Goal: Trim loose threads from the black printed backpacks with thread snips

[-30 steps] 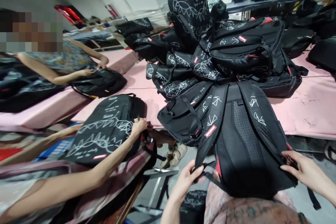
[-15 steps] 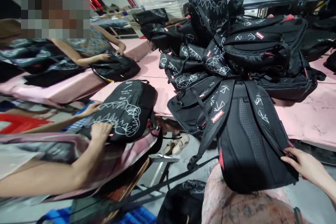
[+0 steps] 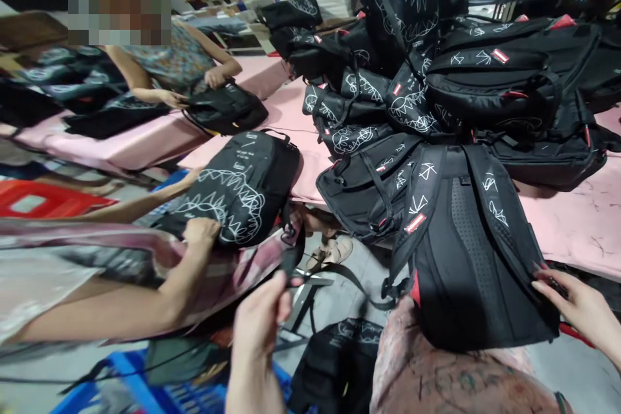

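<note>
A black backpack (image 3: 473,259) leans back-panel up across my lap and the table edge, its two shoulder straps with white scribbles facing me. My right hand (image 3: 575,297) pinches its lower right side edge near a red tab; a dark bit shows between the fingers, too small to name. My left hand (image 3: 262,317), blurred, is raised to the left of the bag with its fingers closed on the end of a black webbing strap (image 3: 349,272). That strap loops back to the buckle (image 3: 392,288) at the bag's left shoulder strap.
A heap of black backpacks (image 3: 490,90) covers the pink table (image 3: 572,233). At left, a co-worker's hands rest on another scribbled backpack (image 3: 233,194); a second person handles a bag (image 3: 228,107) farther back. A backpack (image 3: 334,362) and blue crate (image 3: 130,381) stand below.
My left hand has come into view, gripping the webbing, which was stretched down to the left and now curves in a slack loop. My right hand stays at the bag's edge.
</note>
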Demonstrator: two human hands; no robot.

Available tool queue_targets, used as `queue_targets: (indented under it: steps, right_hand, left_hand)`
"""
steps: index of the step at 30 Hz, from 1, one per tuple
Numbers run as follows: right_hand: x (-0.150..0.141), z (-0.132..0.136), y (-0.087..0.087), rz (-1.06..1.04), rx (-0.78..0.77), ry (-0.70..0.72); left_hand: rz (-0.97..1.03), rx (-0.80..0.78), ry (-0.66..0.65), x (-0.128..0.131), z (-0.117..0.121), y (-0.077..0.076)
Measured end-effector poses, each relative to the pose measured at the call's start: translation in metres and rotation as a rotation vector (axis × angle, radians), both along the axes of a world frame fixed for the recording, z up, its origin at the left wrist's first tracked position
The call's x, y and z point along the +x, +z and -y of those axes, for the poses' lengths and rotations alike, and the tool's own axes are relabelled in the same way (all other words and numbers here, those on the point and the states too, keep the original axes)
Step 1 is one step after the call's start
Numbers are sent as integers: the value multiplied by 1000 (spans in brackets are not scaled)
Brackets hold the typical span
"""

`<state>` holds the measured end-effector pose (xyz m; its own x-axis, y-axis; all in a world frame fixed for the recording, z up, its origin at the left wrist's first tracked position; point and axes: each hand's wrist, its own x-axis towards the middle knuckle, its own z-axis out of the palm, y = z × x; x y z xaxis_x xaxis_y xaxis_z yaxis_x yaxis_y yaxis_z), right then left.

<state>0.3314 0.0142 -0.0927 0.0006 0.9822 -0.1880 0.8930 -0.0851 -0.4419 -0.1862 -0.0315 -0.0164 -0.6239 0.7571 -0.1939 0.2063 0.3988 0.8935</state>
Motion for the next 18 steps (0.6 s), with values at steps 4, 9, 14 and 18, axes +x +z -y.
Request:
queue_targets:
  steps: [4, 9, 14, 18]
  right_hand:
    - [-20, -13, 23, -43, 140, -94]
    - [-77, -40, 35, -400, 229, -64]
    - [-144, -60, 39, -726, 177, 79]
    - [-174, -64, 36, -770, 182, 68]
  left_hand:
    - [113, -98, -197, 30, -29, -19]
    - [136, 114, -430, 89, -85, -43]
    - [242, 128, -519, 132, -118, -48]
    - [696, 93, -596, 136, -112, -35]
